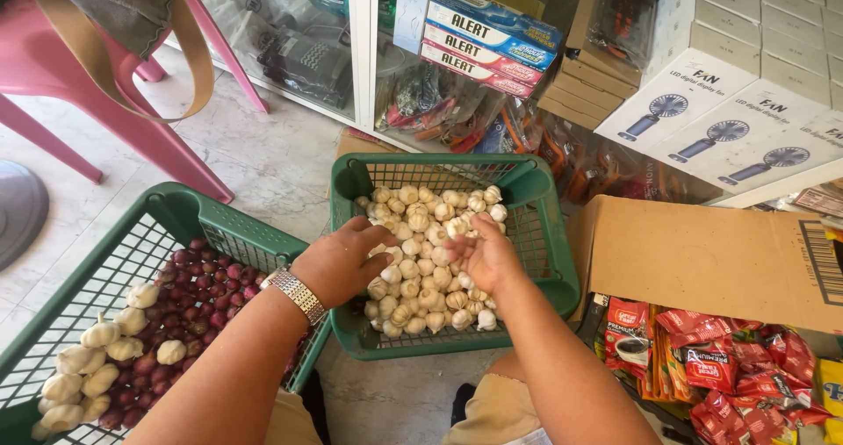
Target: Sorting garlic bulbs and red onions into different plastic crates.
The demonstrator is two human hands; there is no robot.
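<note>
A green plastic crate (551, 234) in front of me holds a heap of white garlic bulbs (421, 261). My left hand (338, 261), with a metal watch (297, 294) on the wrist, rests palm down on the garlic at the crate's left side. My right hand (483, 254) is over the heap's right part, palm up with fingers curled, and a garlic bulb (456, 227) sits at its fingertips. A second green crate (158, 212) at my left holds small red onions (189, 309) and several garlic bulbs (97, 362).
A pink plastic chair (105, 85) stands at the back left on the marble floor. A glass display cabinet (351, 41) and stacked white boxes (729, 85) are behind the crates. An open cardboard box (702, 252) with red sachets (738, 366) lies at my right.
</note>
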